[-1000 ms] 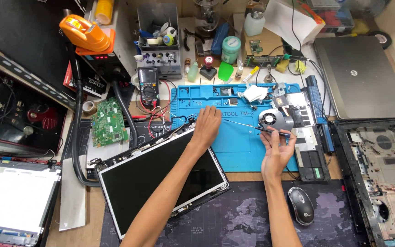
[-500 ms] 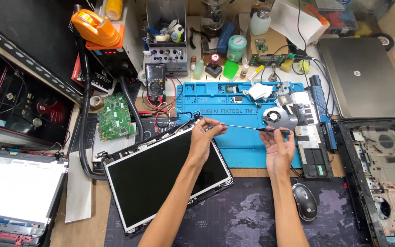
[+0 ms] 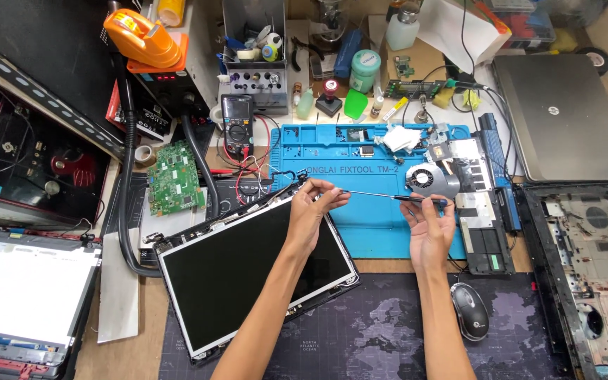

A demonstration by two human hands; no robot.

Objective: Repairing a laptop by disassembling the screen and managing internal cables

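A bare laptop screen panel (image 3: 248, 274) lies tilted across the desk's near middle, half on a blue repair mat (image 3: 374, 225). My left hand (image 3: 314, 207) rests at the panel's top right corner, fingertips pinching the tip end of a thin screwdriver (image 3: 388, 197). My right hand (image 3: 429, 225) holds the screwdriver's dark handle over the mat. The shaft runs level between both hands.
A cooling fan with heatsink (image 3: 452, 179) lies on the mat's right edge. An opened laptop base (image 3: 592, 267) is at right, a closed silver laptop (image 3: 564, 119) behind it. A mouse (image 3: 469, 309), green circuit board (image 3: 174, 179), multimeter (image 3: 237, 123) and another screen (image 3: 22, 288) surround the work.
My left hand lifted off the panel's corner and took the screwdriver's tip end. The view shifted slightly; my right hand stays on the handle.
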